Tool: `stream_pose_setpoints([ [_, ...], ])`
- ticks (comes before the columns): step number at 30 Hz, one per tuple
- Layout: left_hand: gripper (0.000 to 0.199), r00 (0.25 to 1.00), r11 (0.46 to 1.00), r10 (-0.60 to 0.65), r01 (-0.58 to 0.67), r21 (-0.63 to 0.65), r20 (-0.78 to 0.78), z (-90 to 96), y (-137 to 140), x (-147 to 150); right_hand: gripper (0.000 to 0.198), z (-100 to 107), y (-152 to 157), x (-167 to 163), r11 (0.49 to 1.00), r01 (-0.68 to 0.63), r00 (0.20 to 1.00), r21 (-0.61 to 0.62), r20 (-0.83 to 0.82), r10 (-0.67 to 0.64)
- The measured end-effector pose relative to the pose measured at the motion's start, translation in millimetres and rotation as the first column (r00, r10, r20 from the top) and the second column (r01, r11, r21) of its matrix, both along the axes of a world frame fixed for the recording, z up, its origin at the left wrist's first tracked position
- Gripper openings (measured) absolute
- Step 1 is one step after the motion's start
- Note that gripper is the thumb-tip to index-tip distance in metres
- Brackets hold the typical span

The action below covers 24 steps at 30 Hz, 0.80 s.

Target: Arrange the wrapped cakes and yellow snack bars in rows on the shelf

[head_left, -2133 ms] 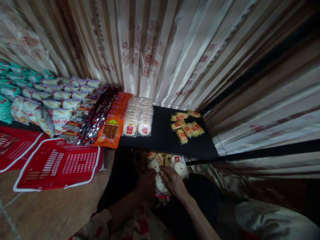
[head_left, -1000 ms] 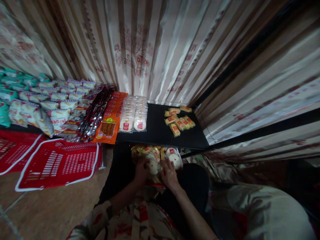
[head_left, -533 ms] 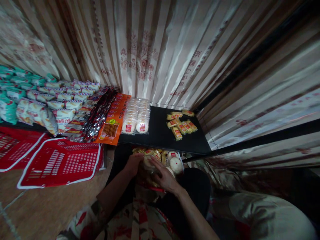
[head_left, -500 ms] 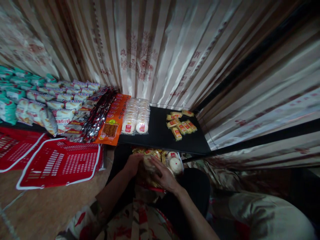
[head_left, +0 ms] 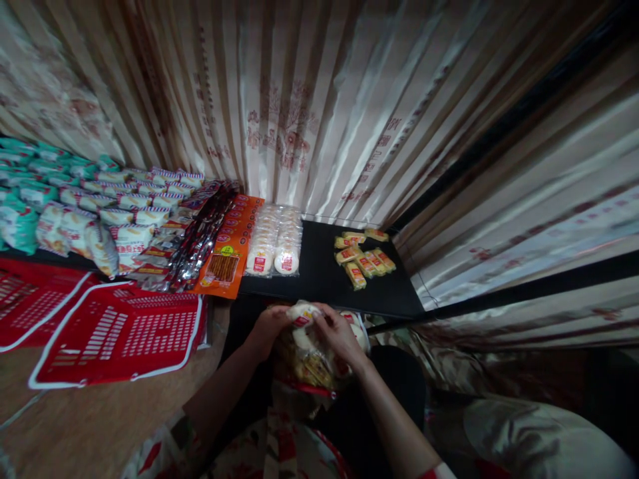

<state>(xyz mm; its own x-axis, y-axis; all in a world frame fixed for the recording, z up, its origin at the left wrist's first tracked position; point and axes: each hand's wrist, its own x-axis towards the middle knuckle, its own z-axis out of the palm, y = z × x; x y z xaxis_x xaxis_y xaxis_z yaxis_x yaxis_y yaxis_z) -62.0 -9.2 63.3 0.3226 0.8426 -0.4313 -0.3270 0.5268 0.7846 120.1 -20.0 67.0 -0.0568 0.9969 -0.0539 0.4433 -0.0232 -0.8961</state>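
Observation:
Between my two hands is a round white cracker pack (head_left: pixel 302 314) in clear wrap with a red label. My left hand (head_left: pixel 269 330) grips its left side, and my right hand (head_left: pixel 339 334) pinches its right side. Just below sits a red basket (head_left: pixel 312 389) on my lap, holding several more white cracker packs (head_left: pixel 357 329) and yellow-wrapped snacks (head_left: pixel 312 368). Past my hands, two rows of white cracker packs (head_left: pixel 273 243) lie on the black shelf (head_left: pixel 317 287). My hands and the raised pack cover part of the basket.
Small yellow packets (head_left: pixel 369 261) lie on the shelf's right part. Left of the crackers are orange snack bags (head_left: pixel 222 266), white bags (head_left: pixel 132 243) and green bags (head_left: pixel 20 216). Red baskets (head_left: pixel 120 332) stand at the left. A curtain (head_left: pixel 339 120) hangs behind; a dark pole slants at right.
Both hands have come up slightly with the white cracker pack, which now shows its red label. More of the basket's contents is visible below. The view has tilted a little.

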Motion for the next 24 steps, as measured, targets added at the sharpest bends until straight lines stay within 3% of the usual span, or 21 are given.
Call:
stream_pose_setpoints([
  [6, 0.031, 0.975, 0.991, 0.127, -0.118, 0.061, -0.183, -0.3, 5, -4, 0.034, 7, 21, -12, 0.998, 0.040, 0.988, -0.040, -0.145, -0.045],
  [13, 0.029, 0.958, 0.976, 0.216, -0.209, 0.054, -0.188, 17.7, 14, -6, 0.042, 2, 30, -27, 0.986, 0.071, 0.910, -0.151, -0.394, -0.125],
  [18, 0.028, 0.940, 0.967, 0.253, -0.248, 0.053, -0.229, 13.8, 25, -4, 0.036, -3, 43, -34, 0.990, 0.097, 0.916, -0.099, -0.380, -0.128],
  [24, 0.038, 0.875, 0.934, 0.352, -0.305, 0.188, -0.333, -6.8, 43, 3, 0.034, -7, 80, -32, 0.993, 0.115, 0.948, -0.015, -0.296, -0.115],
])
